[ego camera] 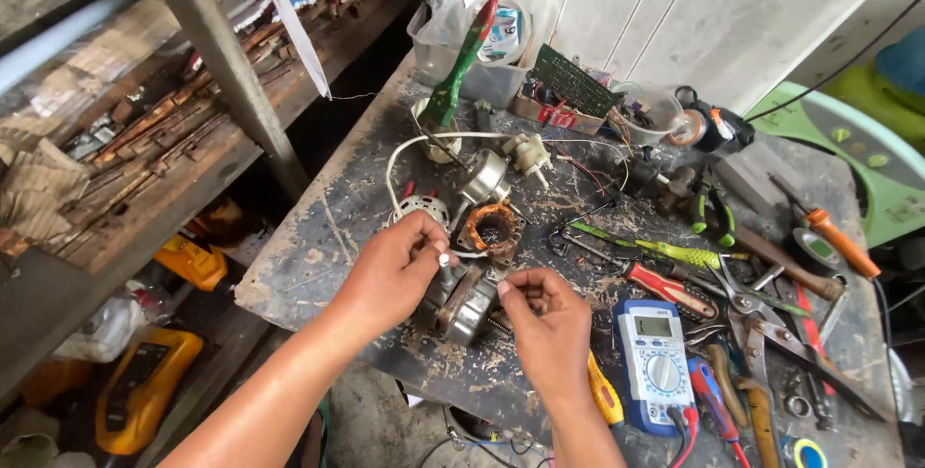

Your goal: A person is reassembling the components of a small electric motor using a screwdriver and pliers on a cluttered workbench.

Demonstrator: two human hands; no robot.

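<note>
While the small motor housing (461,302) is steadied near the front edge of the desk (318,266), it is being worked at from both sides. The left hand (390,270) is curled narrow, with a white wire (405,155) pinched between thumb and fingers just above the housing. The right hand (544,319) is also closed narrow, fingertips pressed at the housing's right side; whether a small part is held there cannot be told. Just behind the housing a copper-wound stator (491,229) lies flat, with a round metal end cap (422,208) to its left. A blue multimeter (655,357) sits just right of the right hand, and a red-handled screwdriver (670,287) and green-handled pliers (713,213) lie farther right among loose tools. The step in hand is judged to be motor disassembly or wire tracing at the housing. For the next move, a firm hold on the housing and a careful pull along the wire are called for.
</note>
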